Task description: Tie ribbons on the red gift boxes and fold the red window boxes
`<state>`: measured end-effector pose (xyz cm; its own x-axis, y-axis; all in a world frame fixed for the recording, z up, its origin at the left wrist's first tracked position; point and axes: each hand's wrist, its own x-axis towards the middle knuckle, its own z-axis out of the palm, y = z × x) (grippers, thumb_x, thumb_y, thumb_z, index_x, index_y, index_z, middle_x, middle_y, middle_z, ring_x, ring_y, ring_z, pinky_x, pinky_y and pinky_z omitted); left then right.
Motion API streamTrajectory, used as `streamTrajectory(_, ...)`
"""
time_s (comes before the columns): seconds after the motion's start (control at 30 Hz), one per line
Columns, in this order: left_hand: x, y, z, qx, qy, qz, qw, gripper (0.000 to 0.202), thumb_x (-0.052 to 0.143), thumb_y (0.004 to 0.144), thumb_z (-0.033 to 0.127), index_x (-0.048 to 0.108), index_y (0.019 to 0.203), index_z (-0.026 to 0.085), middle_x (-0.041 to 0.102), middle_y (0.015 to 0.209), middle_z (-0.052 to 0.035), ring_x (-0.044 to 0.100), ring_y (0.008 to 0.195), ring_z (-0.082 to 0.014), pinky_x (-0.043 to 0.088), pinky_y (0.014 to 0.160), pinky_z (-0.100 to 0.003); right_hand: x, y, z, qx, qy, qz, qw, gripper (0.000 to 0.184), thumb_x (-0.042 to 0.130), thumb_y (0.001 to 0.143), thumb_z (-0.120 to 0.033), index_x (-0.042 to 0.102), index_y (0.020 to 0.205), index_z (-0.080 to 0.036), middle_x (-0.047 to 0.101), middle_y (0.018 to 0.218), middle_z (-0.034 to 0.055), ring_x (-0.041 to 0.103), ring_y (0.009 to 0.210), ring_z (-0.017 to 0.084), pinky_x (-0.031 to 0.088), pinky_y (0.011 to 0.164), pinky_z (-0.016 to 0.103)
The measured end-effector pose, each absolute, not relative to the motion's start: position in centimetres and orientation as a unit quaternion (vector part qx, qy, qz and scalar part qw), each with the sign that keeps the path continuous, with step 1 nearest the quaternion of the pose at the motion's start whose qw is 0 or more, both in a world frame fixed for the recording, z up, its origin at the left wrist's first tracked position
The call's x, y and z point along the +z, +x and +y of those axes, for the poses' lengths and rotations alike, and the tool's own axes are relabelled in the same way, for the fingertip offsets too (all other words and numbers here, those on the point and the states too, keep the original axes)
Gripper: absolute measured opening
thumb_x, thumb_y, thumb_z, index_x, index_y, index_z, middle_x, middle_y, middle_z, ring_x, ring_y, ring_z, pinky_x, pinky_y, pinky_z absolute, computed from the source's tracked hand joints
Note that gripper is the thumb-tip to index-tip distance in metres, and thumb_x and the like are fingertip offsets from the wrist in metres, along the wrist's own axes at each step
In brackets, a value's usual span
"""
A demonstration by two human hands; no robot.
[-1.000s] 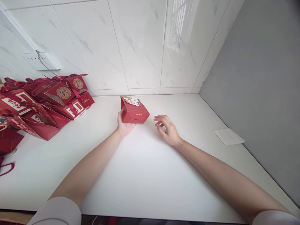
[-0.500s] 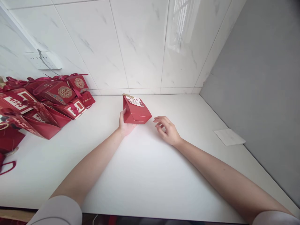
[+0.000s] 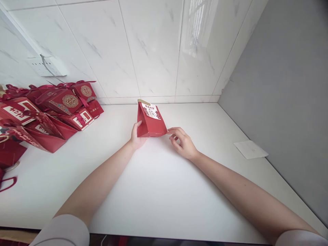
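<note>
A red paper gift box (image 3: 155, 127) with a white printed panel and a gold strip along its peaked top is held near the middle of the table. My left hand (image 3: 137, 137) grips its lower left side, thumb against the side panel, the other fingers hidden beneath. On the right, my right hand (image 3: 183, 142) has its fingers loosely curved and apart. One fingertip is at the box's lower right corner; whether it touches I cannot tell. Nothing is held in that hand.
Several red gift boxes (image 3: 68, 101) with ribbons are piled at the left against the tiled wall (image 3: 156, 48). A white paper (image 3: 250, 149) lies at the right beside the grey partition (image 3: 287, 102). A socket (image 3: 47, 66) with a cable is above the pile.
The gift box has tipped upright in my left hand, so its front panel shows more and its underside less. My right hand has barely moved.
</note>
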<state>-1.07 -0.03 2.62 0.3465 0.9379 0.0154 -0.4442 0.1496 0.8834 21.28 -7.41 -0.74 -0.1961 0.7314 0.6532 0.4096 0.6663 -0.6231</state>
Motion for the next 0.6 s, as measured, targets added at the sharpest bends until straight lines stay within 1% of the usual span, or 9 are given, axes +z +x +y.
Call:
streamTrajectory(0.13, 2.4, -0.7, -0.4, 0.494, 0.459, 0.292, 0.678, 0.05, 0.05, 0.089, 0.056, 0.064, 0.125, 0.024, 0.069, 0.128, -0.0063, 0.059, 0.123, -0.0357, 0.053, 0.089, -0.045, -0.9, 21.3, -7.2, 0.169, -0.386, -0.748, 0.513, 0.022, 0.046, 0.1, -0.024, 0.06, 0.116, -0.026, 0.061, 0.125, 0.0098, 0.067, 0.086, 0.018, 0.061, 0.073, 0.037)
streamTrajectory(0.2, 2.2, -0.3, -0.7, 0.488, 0.507, 0.29, 0.649, 0.055, 0.052, 0.089, 0.059, 0.062, 0.129, 0.023, 0.066, 0.131, -0.009, 0.057, 0.125, -0.038, 0.051, 0.094, -0.048, -1.0, 21.4, -7.1, 0.176, -0.391, -0.741, 0.516, 0.021, 0.046, 0.1, -0.028, 0.06, 0.115, -0.026, 0.06, 0.125, 0.0099, 0.067, 0.086, 0.018, 0.061, 0.073, 0.037)
streamTrajectory(0.23, 2.1, -0.1, -0.8, 0.492, 0.539, 0.291, 0.619, 0.058, 0.055, 0.087, 0.06, 0.061, 0.131, 0.023, 0.064, 0.134, -0.0105, 0.056, 0.126, -0.0387, 0.05, 0.097, -0.049, -1.0, 21.4, -7.1, 0.181, -0.397, -0.735, 0.519, 0.021, 0.046, 0.101, -0.03, 0.061, 0.115, -0.026, 0.06, 0.124, 0.01, 0.067, 0.086, 0.019, 0.061, 0.073, 0.037)
streamTrajectory(0.3, 1.8, 0.3, -1.1, 0.511, 0.609, 0.304, 0.525, 0.068, 0.071, 0.078, 0.056, 0.056, 0.137, 0.024, 0.057, 0.142, -0.0127, 0.053, 0.128, -0.039, 0.045, 0.104, -0.049, -0.9, 21.5, -7.1, 0.192, -0.414, -0.715, 0.529, 0.023, 0.047, 0.102, -0.038, 0.059, 0.117, -0.026, 0.061, 0.124, 0.0103, 0.068, 0.089, 0.02, 0.061, 0.076, 0.038)
streamTrajectory(0.37, 1.4, 0.6, -1.4, 0.512, 0.676, 0.315, 0.425, 0.089, 0.087, 0.064, 0.043, 0.049, 0.143, 0.026, 0.047, 0.149, -0.0138, 0.048, 0.134, -0.0394, 0.039, 0.112, -0.05, -0.8, 21.7, -7.1, 0.209, -0.42, -0.693, 0.547, 0.032, 0.049, 0.101, -0.046, 0.054, 0.126, -0.026, 0.06, 0.131, 0.0118, 0.069, 0.096, 0.022, 0.061, 0.082, 0.041)
streamTrajectory(0.4, 1.2, 0.7, -1.6, 0.502, 0.702, 0.317, 0.393, 0.099, 0.09, 0.058, 0.037, 0.046, 0.146, 0.027, 0.043, 0.151, -0.0142, 0.044, 0.137, -0.0401, 0.036, 0.115, -0.051, -0.8, 21.9, -7.2, 0.221, -0.415, -0.687, 0.555, 0.039, 0.049, 0.1, -0.05, 0.05, 0.132, -0.027, 0.057, 0.137, 0.0129, 0.069, 0.102, 0.024, 0.06, 0.085, 0.043)
streamTrajectory(0.43, 1.1, 0.8, -1.7, 0.487, 0.721, 0.317, 0.378, 0.106, 0.092, 0.055, 0.033, 0.043, 0.149, 0.027, 0.04, 0.152, -0.0147, 0.04, 0.14, -0.0411, 0.033, 0.117, -0.053, -0.8, 22.0, -7.2, 0.236, -0.406, -0.684, 0.559, 0.046, 0.049, 0.1, -0.053, 0.045, 0.137, -0.027, 0.053, 0.143, 0.0142, 0.068, 0.107, 0.025, 0.059, 0.089, 0.044)
streamTrajectory(0.5, 0.9, 1.0, -1.8, 0.459, 0.738, 0.318, 0.378, 0.115, 0.093, 0.053, 0.031, 0.037, 0.153, 0.028, 0.037, 0.153, -0.0162, 0.033, 0.145, -0.0432, 0.027, 0.12, -0.057, -0.9, 22.3, -7.2, 0.264, -0.392, -0.684, 0.555, 0.055, 0.048, 0.099, -0.057, 0.037, 0.144, -0.028, 0.045, 0.152, 0.016, 0.065, 0.116, 0.027, 0.057, 0.095, 0.047)
streamTrajectory(0.6, 2.1, 1.1, -2.1, 0.421, 0.73, 0.346, 0.412, 0.127, 0.094, 0.05, 0.028, 0.027, 0.158, 0.027, 0.033, 0.156, -0.0189, 0.028, 0.147, -0.0461, 0.022, 0.12, -0.064, -1.5, 22.6, -7.1, 0.284, -0.411, -0.67, 0.549, 0.054, 0.043, 0.1, -0.058, 0.038, 0.144, -0.027, 0.044, 0.153, 0.0162, 0.063, 0.119, 0.027, 0.054, 0.099, 0.049)
